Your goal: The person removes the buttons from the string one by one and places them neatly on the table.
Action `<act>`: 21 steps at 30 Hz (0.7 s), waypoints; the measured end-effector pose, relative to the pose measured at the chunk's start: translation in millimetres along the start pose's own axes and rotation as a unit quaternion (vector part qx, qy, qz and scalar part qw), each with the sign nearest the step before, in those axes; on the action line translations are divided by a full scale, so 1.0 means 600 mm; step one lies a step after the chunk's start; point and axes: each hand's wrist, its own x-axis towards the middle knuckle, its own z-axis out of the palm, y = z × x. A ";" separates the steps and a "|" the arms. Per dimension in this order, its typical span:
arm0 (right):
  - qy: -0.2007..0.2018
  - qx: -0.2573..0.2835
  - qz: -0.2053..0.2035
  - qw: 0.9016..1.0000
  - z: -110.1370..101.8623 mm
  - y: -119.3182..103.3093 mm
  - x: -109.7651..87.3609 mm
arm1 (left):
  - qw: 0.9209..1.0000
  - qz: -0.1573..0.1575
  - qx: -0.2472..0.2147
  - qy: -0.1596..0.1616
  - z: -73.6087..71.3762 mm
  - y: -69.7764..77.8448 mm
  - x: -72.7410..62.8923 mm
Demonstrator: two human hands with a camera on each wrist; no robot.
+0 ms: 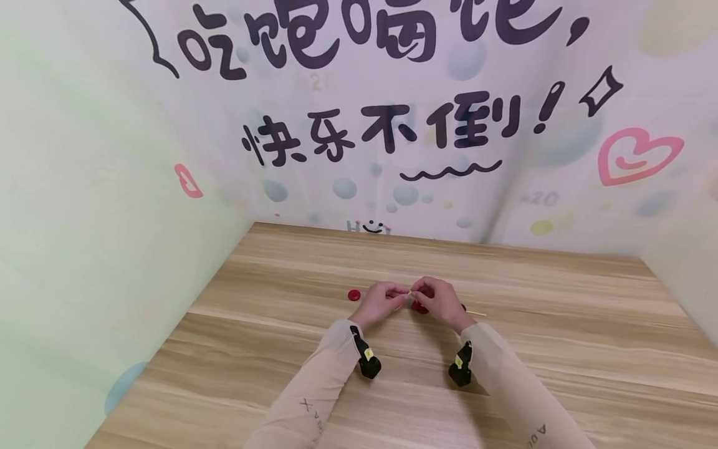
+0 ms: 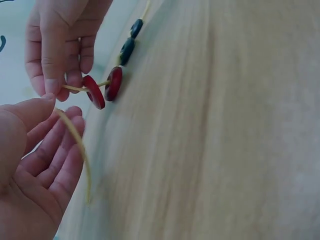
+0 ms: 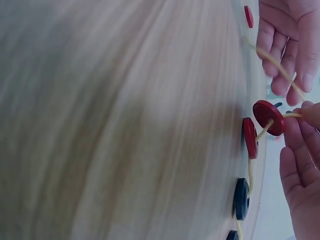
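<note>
Both hands meet over the table around a yellow cord (image 2: 84,155). My left hand (image 1: 386,300) pinches the cord between thumb and forefinger, and a loose length of it droops past the fingers. Beside it, my right hand (image 1: 440,300) pinches the same cord close to a red button (image 3: 269,118), which hangs threaded on it, tilted. A second red button (image 3: 250,138) is strung just behind, low by the table. Farther along the cord come a dark button (image 3: 241,199) and another dark button (image 2: 136,28).
A separate red button (image 1: 354,295) lies on the wooden table (image 1: 269,349), left of the left hand. The far cord end (image 1: 477,313) stretches out right of the right hand. A printed cloth wall (image 1: 364,187) stands behind the table.
</note>
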 end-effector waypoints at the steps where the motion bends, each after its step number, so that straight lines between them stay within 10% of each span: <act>1: 0.002 -0.001 -0.001 1.000 0.000 0.000 0.000 | 1.000 0.006 0.001 0.002 0.002 0.000 -0.001; 21: -0.027 -0.018 0.008 0.999 -0.004 0.024 0.000 | 1.000 -0.010 0.006 0.026 0.005 0.010 -0.002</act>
